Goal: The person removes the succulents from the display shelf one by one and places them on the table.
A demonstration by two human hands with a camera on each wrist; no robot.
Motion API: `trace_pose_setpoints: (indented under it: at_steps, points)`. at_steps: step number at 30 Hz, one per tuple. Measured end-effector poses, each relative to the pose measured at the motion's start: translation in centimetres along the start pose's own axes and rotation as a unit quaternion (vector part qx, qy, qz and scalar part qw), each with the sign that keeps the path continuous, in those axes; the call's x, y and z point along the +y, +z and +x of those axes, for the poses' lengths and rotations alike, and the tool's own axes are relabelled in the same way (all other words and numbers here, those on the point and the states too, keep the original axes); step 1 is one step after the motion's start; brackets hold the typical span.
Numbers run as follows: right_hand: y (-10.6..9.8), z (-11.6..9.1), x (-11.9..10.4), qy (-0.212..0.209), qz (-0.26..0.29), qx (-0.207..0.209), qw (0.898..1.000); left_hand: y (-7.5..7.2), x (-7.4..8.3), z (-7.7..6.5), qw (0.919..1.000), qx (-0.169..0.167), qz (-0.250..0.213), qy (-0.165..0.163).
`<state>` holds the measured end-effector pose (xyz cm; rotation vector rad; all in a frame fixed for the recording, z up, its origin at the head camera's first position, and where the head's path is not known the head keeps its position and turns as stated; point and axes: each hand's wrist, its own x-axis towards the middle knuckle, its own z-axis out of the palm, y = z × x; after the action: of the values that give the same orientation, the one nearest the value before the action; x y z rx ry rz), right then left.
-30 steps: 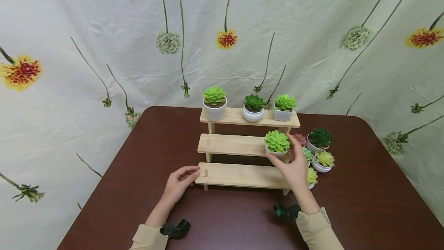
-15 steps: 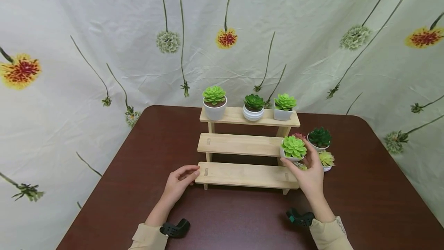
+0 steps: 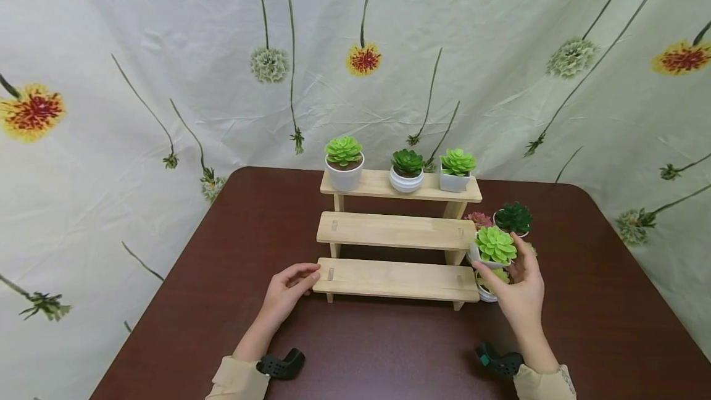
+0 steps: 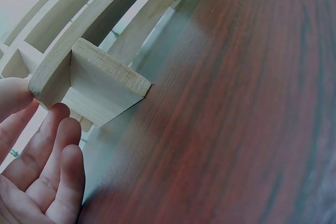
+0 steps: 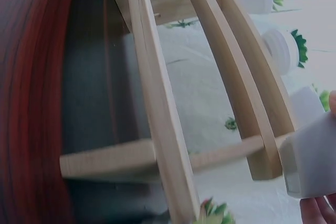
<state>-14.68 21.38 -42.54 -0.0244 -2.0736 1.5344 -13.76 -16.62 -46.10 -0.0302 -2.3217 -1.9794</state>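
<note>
My right hand [image 3: 523, 294] holds a bright green potted succulent [image 3: 495, 245] by its white square pot, thumb and fingers on opposite sides. The pot is just right of the middle step of a three-step wooden stand [image 3: 395, 279]. In the right wrist view the white pot [image 5: 314, 157] overlaps the end of that step. At the stand's left end, my left hand [image 3: 286, 296] pinches the corner of the lowest step. The left wrist view has the thumb and fingers at the board's end [image 4: 52, 85].
On the top step stand a light green succulent [image 3: 344, 162], a dark green one [image 3: 407, 171] and another light green one [image 3: 457, 170]. Right of the stand, a red succulent [image 3: 479, 220], a dark green one [image 3: 513, 217] and a yellow-green one [image 3: 487, 289] crowd the brown table [image 3: 378, 350].
My right hand has moved right with the succulent, from over the middle step to beyond the stand's right end. The left hand has stayed at the lowest step.
</note>
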Motion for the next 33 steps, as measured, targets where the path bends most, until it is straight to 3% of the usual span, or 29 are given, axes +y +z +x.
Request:
trace_pose_setpoints:
  at_steps: [4,11,14,21,26,33]
  points:
    - [-1.1,-0.2,1.6,-0.001,-0.021,0.007,1.0,0.0,0.0,0.0,1.0,0.0,0.001,0.0]
    - [-3.6,0.1,7.9,-0.008,-0.035,0.028,0.999,0.0,-0.1,0.0,1.0,-0.004,0.003,0.005]
    - [-4.4,-0.1,8.6,0.011,-0.035,0.032,0.999,0.0,-0.1,0.0,1.0,-0.003,0.003,0.006]
    - [-5.7,-0.7,8.6,0.093,-0.034,0.042,0.994,0.0,0.0,0.0,1.0,-0.002,0.003,0.0]
    - [-6.2,-1.2,8.1,0.121,-0.076,0.037,0.989,0.0,-0.1,0.0,1.0,-0.003,0.002,0.0]
    - [-6.5,-1.7,4.7,0.17,-0.081,0.005,0.982,0.0,-0.1,0.0,1.0,-0.002,0.001,0.004]
